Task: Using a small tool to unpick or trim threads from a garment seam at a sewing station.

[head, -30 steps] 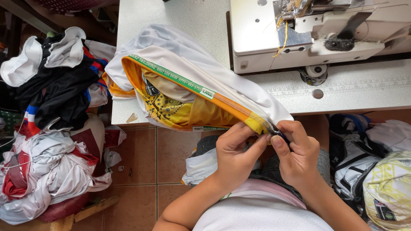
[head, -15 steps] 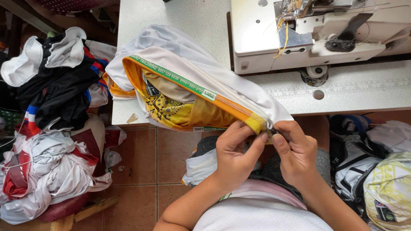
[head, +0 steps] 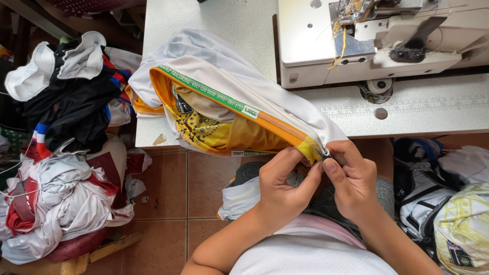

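Together both hands [head: 316, 181] pinch the garment's [head: 224, 109] yellow corner [head: 308, 150].

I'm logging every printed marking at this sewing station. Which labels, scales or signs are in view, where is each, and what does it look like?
Green tape label: long narrow strip with white print along the garment's orange neckline.
Small label: short pale strip with green print at the garment's lower edge.
Ruler scale: fine dark marks printed along the white table, below the sewing machine.
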